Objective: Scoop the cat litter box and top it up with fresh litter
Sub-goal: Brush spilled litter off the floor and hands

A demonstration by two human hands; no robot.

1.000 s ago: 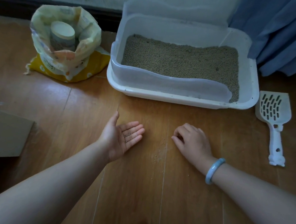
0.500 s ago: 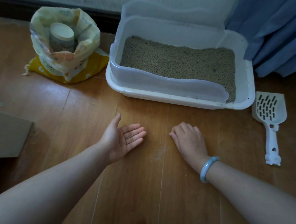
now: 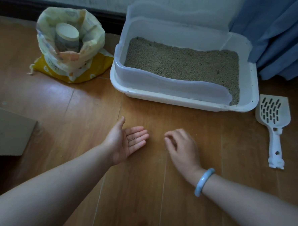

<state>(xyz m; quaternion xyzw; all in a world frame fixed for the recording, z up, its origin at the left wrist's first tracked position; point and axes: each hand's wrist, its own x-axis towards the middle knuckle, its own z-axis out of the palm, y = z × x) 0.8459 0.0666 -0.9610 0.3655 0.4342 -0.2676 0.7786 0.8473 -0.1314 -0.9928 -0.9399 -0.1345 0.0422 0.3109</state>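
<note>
Left hand [image 3: 125, 143] laid palm up on the wooden floor [image 3: 75, 108], grip released, a few litter grains [image 3: 132, 139] cupped on the fingers, right hand [image 3: 182, 148] palm down beside it, fingers loosely curled, nothing grasped, litter box [image 3: 180, 99] set beyond both hands, scoop [image 3: 273, 124] laid right of it, litter bag [image 3: 68, 52] stood left.

The litter box [image 3: 182, 99] sits at upper centre of the frame on the floor [image 3: 85, 112], holding litter [image 3: 182, 64]. The litter bag [image 3: 68, 55] stands to its left with a cup [image 3: 67, 36] inside. The scoop [image 3: 273, 127] lies right of the box. Both hands rest lower centre, left hand [image 3: 125, 143] beside right hand [image 3: 182, 148].
</note>
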